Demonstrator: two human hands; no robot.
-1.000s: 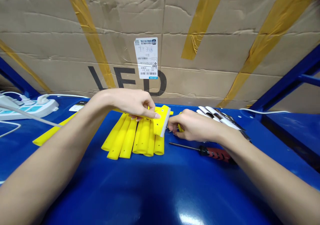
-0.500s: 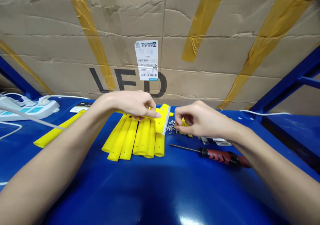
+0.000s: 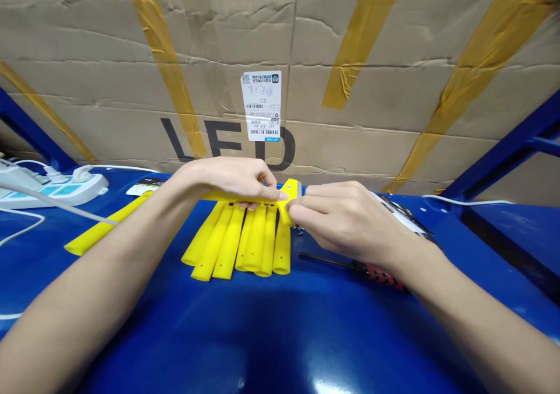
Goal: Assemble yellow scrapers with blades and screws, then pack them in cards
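Yellow plastic, long and flat, the strip (image 3: 245, 196) we held lay crosswise above a row of yellow plastic half-round handles (image 3: 245, 239) on the blue metal tabletop (image 3: 271, 324). Its right end carried a short yellow block (image 3: 291, 199). Our left hand (image 3: 227, 178) grasped the strip from above, fingers curled over it and the thumb tip pressing near the block. Our right hand (image 3: 345, 219) met that end, fingers closed in a pinch against the block; what they pinched we could not tell. Just beneath the right wrist lay a red-handled screwdriver (image 3: 371, 271), its shaft pointing left. A taped cardboard box (image 3: 394, 91) stood close behind, while the tabletop spread open toward us. A white power strip (image 3: 65, 187) sat far left.
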